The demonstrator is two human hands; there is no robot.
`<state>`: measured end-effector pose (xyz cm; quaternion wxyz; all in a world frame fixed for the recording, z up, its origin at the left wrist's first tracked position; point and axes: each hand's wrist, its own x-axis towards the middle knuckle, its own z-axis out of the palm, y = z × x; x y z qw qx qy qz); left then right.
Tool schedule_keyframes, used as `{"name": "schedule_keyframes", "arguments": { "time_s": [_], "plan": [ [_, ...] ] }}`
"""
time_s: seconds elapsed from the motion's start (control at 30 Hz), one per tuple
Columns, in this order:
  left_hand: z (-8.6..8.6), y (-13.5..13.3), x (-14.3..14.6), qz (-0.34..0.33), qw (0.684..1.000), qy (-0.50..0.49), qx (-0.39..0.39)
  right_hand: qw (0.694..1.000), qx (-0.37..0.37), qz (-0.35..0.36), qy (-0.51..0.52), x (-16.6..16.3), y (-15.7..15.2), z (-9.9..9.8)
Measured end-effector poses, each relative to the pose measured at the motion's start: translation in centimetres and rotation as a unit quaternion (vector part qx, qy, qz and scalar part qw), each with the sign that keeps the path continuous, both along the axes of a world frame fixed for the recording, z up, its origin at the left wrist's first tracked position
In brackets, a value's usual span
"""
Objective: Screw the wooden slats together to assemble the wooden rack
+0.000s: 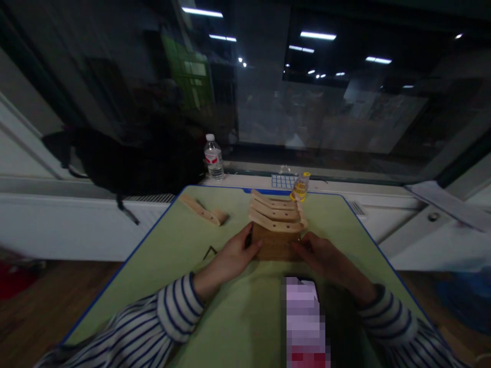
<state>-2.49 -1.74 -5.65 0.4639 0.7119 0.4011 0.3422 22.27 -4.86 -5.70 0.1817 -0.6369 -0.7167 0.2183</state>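
A brown wooden board (276, 246) lies across the middle of the table, between my hands. My left hand (238, 255) grips its left edge, thumb on top. Closed fingers of my right hand (322, 255) pinch its right edge, where a small thin thing shows by the fingertips, too small to name. Just beyond the board sit several pale, bent wooden strips (274, 224) with dark holes, side by side and touching its far end. Another pale wooden piece (203, 209) with holes lies apart at the far left. A dark hex key (209, 252) rests left of my left hand.
A phone (305, 317) with a blurred screen lies near me on the green table (169, 260). At the far edge stands a yellow-and-clear small bottle (300, 188). Behind, on the sill, are a water bottle (214, 159) and a black bag (115, 158).
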Motion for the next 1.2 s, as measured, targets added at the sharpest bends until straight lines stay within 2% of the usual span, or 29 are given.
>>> {"name": "schedule_keyframes", "arguments": {
  "time_s": [0.13, 0.3, 0.43, 0.53, 0.6, 0.77, 0.9, 1.0, 1.07, 1.2],
  "plan": [
    [-0.3, 0.1, 0.1, 0.032, 0.997, 0.058, 0.041, 1.000, 0.014, -0.004, -0.009, -0.1, 0.1, -0.3],
    [0.3, -0.8, -0.4, 0.028, 0.996, 0.057, 0.058, 0.999, 0.030, 0.003, -0.019, -0.2, 0.1, -0.1],
    [1.2, 0.0, -3.4, 0.110, 0.983, 0.126, 0.073, 0.998, 0.044, 0.006, -0.036, -0.1, 0.2, -0.2],
    [2.1, 1.8, -6.1, 0.225, 0.950, 0.197, 0.089, 0.996, 0.066, -0.009, -0.054, 0.5, 0.0, 0.0],
    [2.5, 3.3, -7.1, 0.250, 0.943, 0.201, 0.085, 0.994, 0.079, -0.023, -0.066, 0.7, -0.4, 0.4],
    [1.9, 5.9, -6.8, 0.213, 0.950, 0.214, 0.076, 0.989, 0.110, -0.037, -0.090, -0.1, -2.2, 2.1],
    [2.2, 5.8, -6.9, 0.209, 0.948, 0.216, 0.101, 0.992, 0.112, -0.002, -0.053, -1.3, -3.4, 3.4],
    [3.8, 3.7, -7.1, 0.199, 0.952, 0.202, 0.117, 0.994, 0.099, 0.045, -0.030, -2.2, -3.8, 3.7],
    [4.9, 1.5, -6.5, 0.178, 0.959, 0.182, 0.120, 0.990, 0.117, 0.078, -0.026, -3.1, -3.8, 3.7],
    [6.1, -2.6, -3.2, 0.097, 0.987, 0.097, 0.083, 0.979, 0.169, 0.117, -0.009, -6.0, -3.7, 4.2]
  ]
}}
